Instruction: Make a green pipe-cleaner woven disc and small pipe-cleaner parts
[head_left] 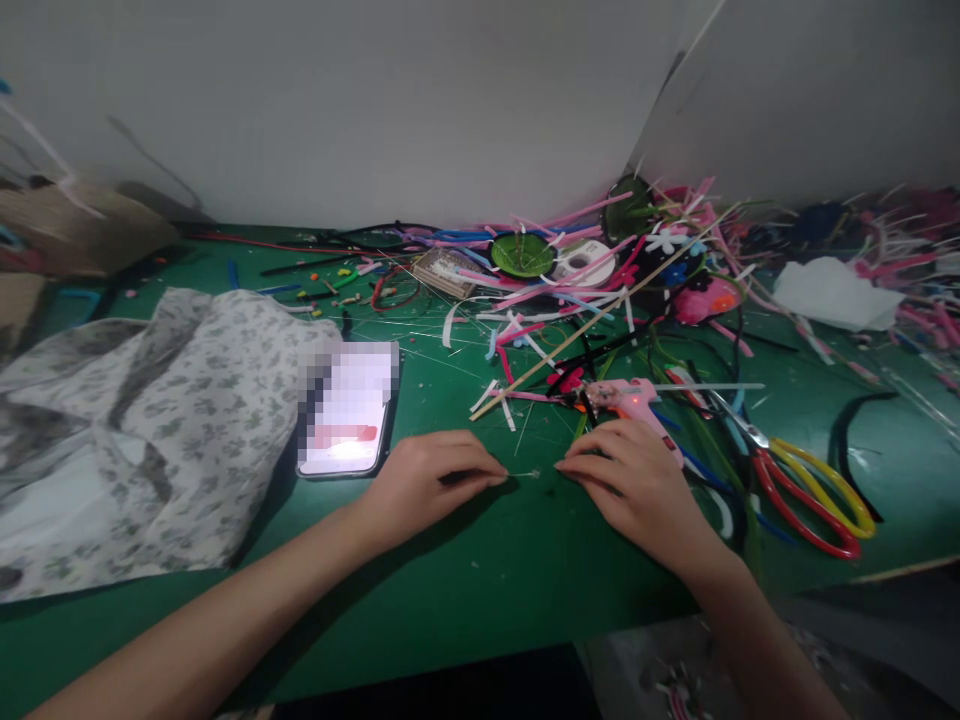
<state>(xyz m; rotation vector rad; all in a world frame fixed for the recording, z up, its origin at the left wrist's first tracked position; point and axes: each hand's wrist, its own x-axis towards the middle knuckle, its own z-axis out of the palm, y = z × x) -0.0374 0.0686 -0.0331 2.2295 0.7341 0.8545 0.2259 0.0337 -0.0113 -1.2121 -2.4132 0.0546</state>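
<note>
My left hand [442,475] is closed in a pinch over the green table. From its fingertips a short, thin, pale strand [523,474] sticks out to the right, ending in a tiny clear blob. Whether it is wire or thread is too fine to tell. Facing it, my right hand [634,480] has thumb and fingers pressed together a little apart from the strand's end. Anything between those fingertips is too small to make out. Behind the right hand lies a pink glue gun [630,397] with a glowing orange light and a clear glue stick [720,387] in its back.
A lit phone [352,410] lies beside a patterned cloth [202,400] on the left. Scissors [795,480] with red and yellow handles rest at right. Behind are a wooden stick [570,340], a green dish [523,256], a white spool [587,262] and many pipe cleaners.
</note>
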